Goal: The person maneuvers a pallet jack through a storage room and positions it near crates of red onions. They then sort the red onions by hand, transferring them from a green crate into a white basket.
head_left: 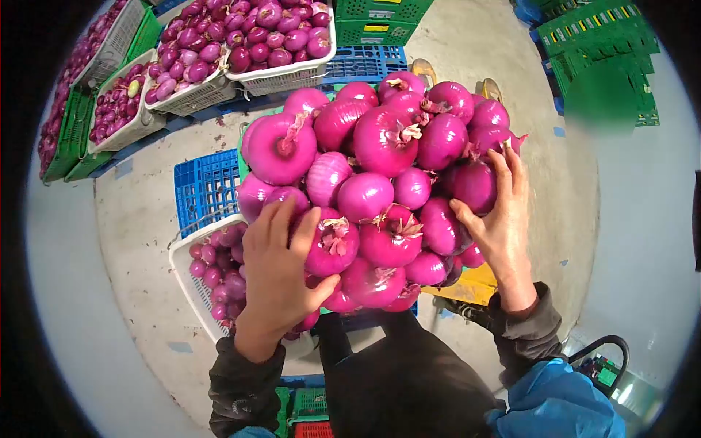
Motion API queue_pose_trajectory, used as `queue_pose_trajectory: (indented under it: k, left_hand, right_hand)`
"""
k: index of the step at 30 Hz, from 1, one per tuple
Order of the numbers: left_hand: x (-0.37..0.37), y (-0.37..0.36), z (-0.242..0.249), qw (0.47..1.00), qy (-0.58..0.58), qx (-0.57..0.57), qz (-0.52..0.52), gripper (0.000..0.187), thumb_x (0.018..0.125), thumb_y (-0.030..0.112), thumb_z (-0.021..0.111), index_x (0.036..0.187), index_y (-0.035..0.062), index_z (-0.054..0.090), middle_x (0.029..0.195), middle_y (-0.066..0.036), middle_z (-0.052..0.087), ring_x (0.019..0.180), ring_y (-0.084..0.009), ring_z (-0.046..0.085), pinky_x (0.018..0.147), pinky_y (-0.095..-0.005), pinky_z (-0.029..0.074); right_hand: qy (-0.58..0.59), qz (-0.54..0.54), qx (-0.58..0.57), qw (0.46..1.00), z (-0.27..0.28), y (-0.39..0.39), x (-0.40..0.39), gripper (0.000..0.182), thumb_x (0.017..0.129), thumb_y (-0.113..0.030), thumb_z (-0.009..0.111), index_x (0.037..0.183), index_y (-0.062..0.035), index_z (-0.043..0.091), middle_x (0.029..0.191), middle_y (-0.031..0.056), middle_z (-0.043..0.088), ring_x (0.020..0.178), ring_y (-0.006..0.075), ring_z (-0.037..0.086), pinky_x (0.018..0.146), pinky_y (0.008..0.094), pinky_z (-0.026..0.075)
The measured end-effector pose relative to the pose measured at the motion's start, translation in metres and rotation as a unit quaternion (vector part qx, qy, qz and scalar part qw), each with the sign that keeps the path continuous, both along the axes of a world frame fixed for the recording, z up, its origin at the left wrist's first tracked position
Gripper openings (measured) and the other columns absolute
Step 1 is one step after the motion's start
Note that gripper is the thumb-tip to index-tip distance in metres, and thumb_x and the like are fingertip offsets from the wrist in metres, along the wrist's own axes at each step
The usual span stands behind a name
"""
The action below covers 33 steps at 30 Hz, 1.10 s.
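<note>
A big heap of shiny red onions (365, 197) fills the middle of the view, hiding most of what holds it. My left hand (281, 270) rests on the onions at the heap's near left side, fingers spread. At the right side, my right hand (500, 219) has its thumb and fingers curved round a dark red onion (474, 187). Dry stem ends show on several onions. A white crate (191, 281) with smaller red onions stands lower, to the left of my left hand.
White crates (288, 79) full of red onions line the back left, beside green crates (73, 135). A blue pallet (197, 190) lies left of the heap. Stacked green crates (595, 36) stand at the back right. Below the heap is a yellow surface (467, 286).
</note>
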<state>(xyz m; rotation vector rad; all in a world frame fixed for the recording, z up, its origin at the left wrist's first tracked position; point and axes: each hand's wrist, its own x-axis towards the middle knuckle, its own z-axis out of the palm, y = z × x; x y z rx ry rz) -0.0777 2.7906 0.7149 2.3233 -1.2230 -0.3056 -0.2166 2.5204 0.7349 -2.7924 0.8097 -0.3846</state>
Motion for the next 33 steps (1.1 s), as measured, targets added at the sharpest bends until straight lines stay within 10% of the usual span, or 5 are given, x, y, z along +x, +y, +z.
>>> queue_pose_trajectory:
  k: [15, 22, 24, 28, 33]
  left_hand:
    - [-0.012, 0.041, -0.03, 0.948, 0.075, -0.297, 0.084, 0.08, 0.049, 0.03, 0.087, 0.117, 0.0078, 0.052, 0.124, -0.017, 0.05, 0.128, -0.039, 0.041, 0.108, -0.0565, 0.026]
    - [-0.057, 0.201, -0.124, 0.641, 0.368, -0.491, 0.461, 0.09, 0.06, 0.019, 0.084, 0.134, 0.0003, 0.036, 0.128, -0.014, 0.046, 0.117, -0.0247, 0.048, 0.097, -0.0383, 0.044]
    - [-0.063, 0.257, -0.179, 0.586, 0.371, -0.42, 0.585, 0.086, 0.065, 0.017, 0.081, 0.136, -0.0017, 0.037, 0.126, -0.014, 0.049, 0.115, -0.0245, 0.05, 0.096, -0.0354, 0.043]
    - [-0.059, 0.343, -0.312, 0.528, 0.347, -0.35, 0.692, 0.086, 0.065, 0.019, 0.081, 0.137, -0.0028, 0.039, 0.129, -0.013, 0.049, 0.115, -0.0243, 0.05, 0.098, -0.0333, 0.041]
    - [-0.033, 0.371, -0.379, 0.621, 0.273, -0.171, 0.715, 0.086, 0.065, 0.024, 0.082, 0.135, -0.0043, 0.041, 0.131, -0.016, 0.049, 0.118, -0.0265, 0.049, 0.1, -0.0345, 0.038]
  right_hand:
    - [-0.294, 0.048, 0.2, 0.934, 0.013, 0.004, -0.046, 0.09, 0.071, -0.047, 0.079, 0.139, -0.0083, 0.035, 0.145, 0.0199, 0.035, 0.127, 0.0364, 0.044, 0.104, 0.0503, 0.039]
    - [-0.177, 0.011, 0.902, 0.392, -0.039, 0.28, -0.051, 0.063, 0.083, -0.032, 0.057, 0.128, 0.0098, 0.045, 0.123, 0.0217, 0.054, 0.113, 0.0282, 0.054, 0.097, 0.0387, 0.043]
    - [0.022, 0.215, 0.737, 0.64, -0.104, 0.332, -0.043, 0.07, 0.083, -0.028, 0.062, 0.141, -0.0004, 0.033, 0.138, 0.0169, 0.042, 0.125, 0.0248, 0.045, 0.106, 0.0348, 0.034]
    - [0.003, -0.196, 0.898, 0.394, -0.282, 0.457, 0.002, 0.054, 0.088, -0.03, 0.062, 0.132, -0.0038, 0.043, 0.121, 0.0104, 0.052, 0.103, 0.0207, 0.056, 0.09, 0.0332, 0.048]
    - [0.003, -0.296, 0.834, 0.466, -0.373, 0.478, 0.076, 0.051, 0.086, -0.049, 0.06, 0.118, -0.0104, 0.05, 0.099, 0.0076, 0.06, 0.084, 0.02, 0.061, 0.073, 0.0388, 0.054]
